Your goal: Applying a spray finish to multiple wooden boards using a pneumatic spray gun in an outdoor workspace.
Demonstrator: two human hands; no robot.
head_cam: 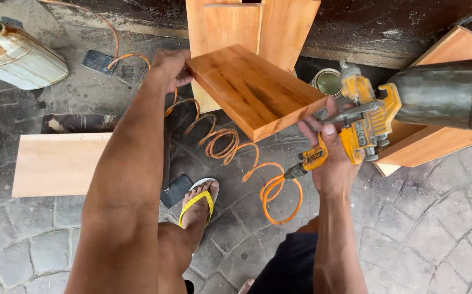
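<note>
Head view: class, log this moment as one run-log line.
left hand: holds wooden board by far end | right hand: grips yellow spray gun, supports board's near end | orange coiled hose: on paving

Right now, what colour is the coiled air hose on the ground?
Orange: the coiled air hose shows best in the head view.

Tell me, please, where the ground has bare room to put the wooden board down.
Bare paving lies right of the right hand, below the leaning boards. Another patch is under the pale board, lower left. The middle is crowded: orange coiled hose, foot.
</note>
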